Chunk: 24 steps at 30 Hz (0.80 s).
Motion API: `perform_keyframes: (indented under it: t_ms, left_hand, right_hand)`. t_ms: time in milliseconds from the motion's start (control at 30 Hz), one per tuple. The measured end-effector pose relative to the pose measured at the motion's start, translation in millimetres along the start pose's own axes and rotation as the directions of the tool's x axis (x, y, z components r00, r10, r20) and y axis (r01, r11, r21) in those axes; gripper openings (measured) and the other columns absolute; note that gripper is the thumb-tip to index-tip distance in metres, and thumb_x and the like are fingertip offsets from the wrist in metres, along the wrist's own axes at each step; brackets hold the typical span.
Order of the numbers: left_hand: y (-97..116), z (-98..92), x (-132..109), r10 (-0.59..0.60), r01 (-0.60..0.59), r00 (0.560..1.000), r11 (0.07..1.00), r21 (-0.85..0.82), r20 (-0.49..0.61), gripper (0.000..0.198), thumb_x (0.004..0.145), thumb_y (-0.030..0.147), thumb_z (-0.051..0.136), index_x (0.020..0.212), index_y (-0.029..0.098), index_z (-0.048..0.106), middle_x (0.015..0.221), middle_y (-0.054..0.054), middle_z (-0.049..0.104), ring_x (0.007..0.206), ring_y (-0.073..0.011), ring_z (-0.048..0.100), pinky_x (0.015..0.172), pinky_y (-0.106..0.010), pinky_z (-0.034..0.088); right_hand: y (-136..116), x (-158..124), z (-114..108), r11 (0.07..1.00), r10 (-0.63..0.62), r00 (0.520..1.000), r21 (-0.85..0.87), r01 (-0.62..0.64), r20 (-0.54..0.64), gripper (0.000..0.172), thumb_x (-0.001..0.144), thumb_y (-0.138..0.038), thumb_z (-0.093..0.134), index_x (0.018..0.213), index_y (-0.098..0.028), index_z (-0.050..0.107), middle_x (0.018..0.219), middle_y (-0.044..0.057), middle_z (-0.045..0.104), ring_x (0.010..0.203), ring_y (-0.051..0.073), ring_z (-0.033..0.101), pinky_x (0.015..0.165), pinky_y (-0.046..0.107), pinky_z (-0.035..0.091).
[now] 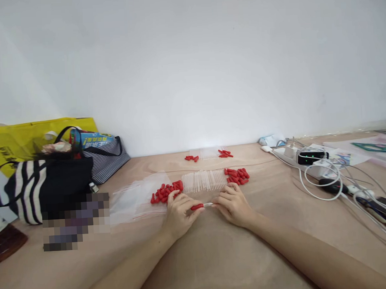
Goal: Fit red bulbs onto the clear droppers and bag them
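From where I stand, the work is in the middle of the frame, just below centre. The left hand [181,214] pinches a red bulb [196,207] between thumb and fingers; the right hand [234,206] has its fingertips drawn together on a slim clear tube [208,204], and the two pieces meet end to end — whether the tube sits inside the bulb is too small to tell. I'd say it goes best with both in one straight line, the tube gripped near the join, the push gentle — thin tubes may bend or snap. Just above the hands lies a row of tubes [204,181], between a left heap of red bulbs [165,193] and a right heap [236,176].
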<state>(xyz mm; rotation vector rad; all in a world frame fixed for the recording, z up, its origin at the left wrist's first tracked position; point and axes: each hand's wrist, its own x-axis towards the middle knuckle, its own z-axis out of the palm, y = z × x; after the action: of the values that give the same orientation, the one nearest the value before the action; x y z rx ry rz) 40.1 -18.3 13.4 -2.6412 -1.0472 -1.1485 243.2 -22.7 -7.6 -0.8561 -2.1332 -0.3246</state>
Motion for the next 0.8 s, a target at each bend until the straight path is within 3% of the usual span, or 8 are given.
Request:
perform_keyframes:
  t_ms: [167, 267, 333, 367, 433, 567, 667, 800]
  left_hand:
    - [-4.7, 1.1, -0.9, 0.009, -0.010, 0.998, 1.000, 0.019, 0.060, 0.007, 0.076, 0.031, 0.061, 0.076, 0.025, 0.065, 0.069, 0.004, 0.067, 0.068, -0.0150, 0.057, 0.089, -0.042, 0.027]
    - [-8.3, 2.6, -3.8, -0.084, 0.081, 0.992, 0.996, 0.034, 0.091, 0.040, 0.067, 0.039, 0.068, 0.102, 0.025, 0.058, 0.090, -0.002, 0.065, 0.084, -0.0212, 0.056, 0.085, -0.041, 0.033]
    - [-9.4, 3.2, -5.4, -0.164, 0.163, 0.980, 0.986, 0.024, 0.114, 0.060, 0.064, 0.039, 0.069, 0.117, 0.022, 0.046, 0.098, -0.005, 0.061, 0.089, -0.0231, 0.054, 0.081, -0.039, 0.038]
    - [-9.6, 3.3, -5.9, -0.191, 0.191, 0.972, 0.982, 0.015, 0.138, 0.061, 0.066, 0.036, 0.068, 0.119, 0.022, 0.043, 0.098, -0.005, 0.060, 0.089, -0.0228, 0.054, 0.080, -0.038, 0.039]
    - [-9.3, 3.1, -6.3, -0.204, 0.209, 0.959, 0.978, -0.005, 0.198, 0.051, 0.070, 0.030, 0.063, 0.117, 0.022, 0.044, 0.095, -0.004, 0.060, 0.086, -0.0215, 0.055, 0.077, -0.036, 0.042]
    - [-8.5, 2.0, -5.3, -0.164, 0.178, 0.952, 0.984, -0.032, 0.260, 0.030, 0.074, 0.026, 0.058, 0.103, 0.021, 0.052, 0.090, -0.004, 0.061, 0.085, -0.0210, 0.055, 0.077, -0.035, 0.042]
    - [-9.5, 2.1, -5.0, -0.144, 0.159, 0.954, 0.986, -0.039, 0.263, 0.022, 0.075, 0.026, 0.058, 0.096, 0.021, 0.055, 0.088, -0.003, 0.061, 0.084, -0.0205, 0.055, 0.076, -0.035, 0.043]
    - [-10.2, 2.9, -4.7, -0.141, 0.153, 0.952, 0.988, -0.022, 0.271, 0.015, 0.076, 0.027, 0.057, 0.089, 0.020, 0.058, 0.086, -0.003, 0.062, 0.082, -0.0202, 0.055, 0.074, -0.034, 0.042]
  right_hand:
    - [0.3, -0.6, 0.4, 0.999, -0.009, 0.998, -0.048, 0.012, 0.065, 0.014, 0.083, -0.022, 0.048, 0.082, -0.020, 0.062, 0.074, 0.001, 0.062, 0.073, 0.014, 0.045, 0.077, 0.033, 0.024]
    - [2.1, -2.5, 1.1, 0.994, 0.042, 0.996, -0.103, -0.033, 0.082, 0.013, 0.081, -0.022, 0.049, 0.079, -0.020, 0.062, 0.073, 0.001, 0.061, 0.073, 0.015, 0.044, 0.074, 0.032, 0.024]
    - [7.6, -2.9, 0.7, 0.980, 0.150, 0.987, -0.144, -0.140, 0.062, 0.014, 0.081, -0.023, 0.049, 0.076, -0.020, 0.062, 0.070, 0.002, 0.061, 0.073, 0.015, 0.045, 0.072, 0.032, 0.024]
    - [11.8, -2.4, 0.2, 0.963, 0.227, 0.973, -0.160, -0.219, 0.038, 0.015, 0.081, -0.024, 0.049, 0.076, -0.019, 0.062, 0.070, 0.003, 0.061, 0.073, 0.016, 0.046, 0.071, 0.032, 0.023]
    - [22.7, 0.1, -1.3, 0.900, 0.401, 0.916, -0.178, -0.397, -0.012, 0.016, 0.081, -0.025, 0.048, 0.078, -0.019, 0.062, 0.072, 0.003, 0.063, 0.075, 0.016, 0.048, 0.071, 0.031, 0.024]
    - [46.5, 9.6, -4.4, 0.707, 0.685, 0.728, -0.210, -0.676, -0.034, 0.019, 0.079, -0.028, 0.046, 0.089, -0.020, 0.061, 0.072, 0.003, 0.064, 0.080, 0.020, 0.051, 0.072, 0.032, 0.024]
    - [61.5, 14.7, -7.1, 0.585, 0.795, 0.605, -0.223, -0.780, -0.030, 0.021, 0.078, -0.029, 0.047, 0.090, -0.019, 0.060, 0.071, 0.003, 0.065, 0.084, 0.021, 0.052, 0.073, 0.033, 0.024]
    - [79.5, 11.0, -14.8, 0.458, 0.876, 0.477, -0.191, -0.868, -0.066, 0.022, 0.076, -0.030, 0.048, 0.092, -0.018, 0.058, 0.076, 0.003, 0.065, 0.082, 0.021, 0.055, 0.075, 0.034, 0.025]
